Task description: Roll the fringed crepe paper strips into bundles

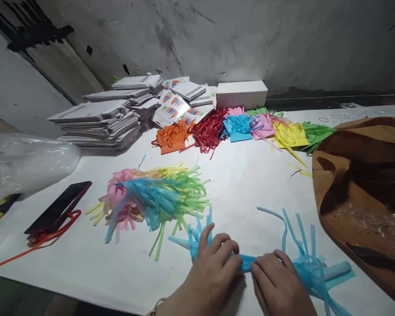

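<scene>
My left hand [213, 267] and my right hand [278, 283] rest close together at the table's front edge, both pinching a rolled piece of blue fringed paper [303, 259]. Blue strips fan out to the left of my left hand and to the right of my right hand. Just beyond my left hand lies a pile of finished fringed paper pieces [154, 197] in pink, blue, yellow and green.
On the white table [250, 184], flat stacks of cut paper [237, 127] in orange, red, blue, pink, yellow and green line the back. Stacks of booklets [98, 123] and a white box [242, 94] stand behind. A phone [59, 206] lies left, a brown bag [365, 188] right.
</scene>
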The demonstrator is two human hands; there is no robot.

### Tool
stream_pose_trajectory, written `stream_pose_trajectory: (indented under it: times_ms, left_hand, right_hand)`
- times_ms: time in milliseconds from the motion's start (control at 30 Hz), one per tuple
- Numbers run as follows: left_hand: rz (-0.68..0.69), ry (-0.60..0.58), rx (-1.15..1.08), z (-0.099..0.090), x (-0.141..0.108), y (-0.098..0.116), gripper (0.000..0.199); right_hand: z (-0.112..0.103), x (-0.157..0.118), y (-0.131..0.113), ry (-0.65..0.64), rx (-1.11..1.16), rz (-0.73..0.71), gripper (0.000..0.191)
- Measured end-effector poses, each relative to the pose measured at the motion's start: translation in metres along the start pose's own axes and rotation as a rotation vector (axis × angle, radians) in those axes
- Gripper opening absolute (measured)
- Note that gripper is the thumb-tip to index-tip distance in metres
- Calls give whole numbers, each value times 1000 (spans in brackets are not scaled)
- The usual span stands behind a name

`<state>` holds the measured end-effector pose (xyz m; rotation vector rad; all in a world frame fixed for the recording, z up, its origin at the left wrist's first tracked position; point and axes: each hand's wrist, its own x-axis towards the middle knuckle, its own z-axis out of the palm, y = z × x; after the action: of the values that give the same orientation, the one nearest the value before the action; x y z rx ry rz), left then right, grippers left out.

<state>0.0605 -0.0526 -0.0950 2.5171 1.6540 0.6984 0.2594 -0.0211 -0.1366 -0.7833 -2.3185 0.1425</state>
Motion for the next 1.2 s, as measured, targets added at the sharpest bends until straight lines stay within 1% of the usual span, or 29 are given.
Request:
stream_pose_trajectory:
  times_ms: [67,100,167,233,300,367,433,500,533,600,700,767,833,867,967,1033,1100,1200]
  left_hand:
    - [74,-20,12,0,-2,0,13]
    - [87,-39,25,0,-3,0,14]
    - [94,-68,29,3,-5,-2,16]
    - [81,-56,6,7,-7,-4,17]
    - [52,-24,-36,9,-10,-7,18]
    - [26,0,-89,10,-14,-10,16]
    - [5,9,-130,9,-18,-10,13]
    - [-23,27,-144,7,-20,-6,15]
    - [-46,28,-139,7,-21,-3,16]
    - [-111,17,-102,8,-18,4,17]
    - [-232,-37,-7,12,-11,11,13]
    - [-252,-45,30,16,-8,11,12]
    - [-181,-28,21,17,-7,9,15]
    - [-124,-18,7,17,-8,7,17]
    - [13,-19,-30,13,-8,3,16]
    - [38,-54,-37,9,-7,2,15]
    - [49,-79,-28,5,-4,3,15]
    - [68,-82,3,5,-1,3,14]
  right_hand:
    - [-2,6,-2,9,61,50,23]
    - [-2,9,-4,13,68,54,23]
    - [-2,14,-8,16,13,14,31]
    - [-1,14,-10,2,-75,-47,42]
    - [-4,8,-8,-25,-118,-65,44]
    - [-11,-3,1,-50,-127,-40,38]
    - [-20,-13,13,-83,-144,-65,31]
    - [-26,-20,22,-118,-179,-71,25]
    - [-27,-22,25,-128,-197,-53,22]
    - [-25,-21,25,-121,-233,39,21]
    - [-18,-14,15,-125,-299,181,23]
    - [-16,-10,10,-121,-328,263,21]
    - [-17,-8,7,-71,-318,286,19]
    - [-17,-8,6,-44,-280,253,20]
    - [-16,-6,2,29,-116,31,31]
    - [-12,-2,-2,29,-46,-86,36]
    - [-8,3,-5,19,-26,-93,35]
    - [-4,10,-8,-11,39,-10,29]
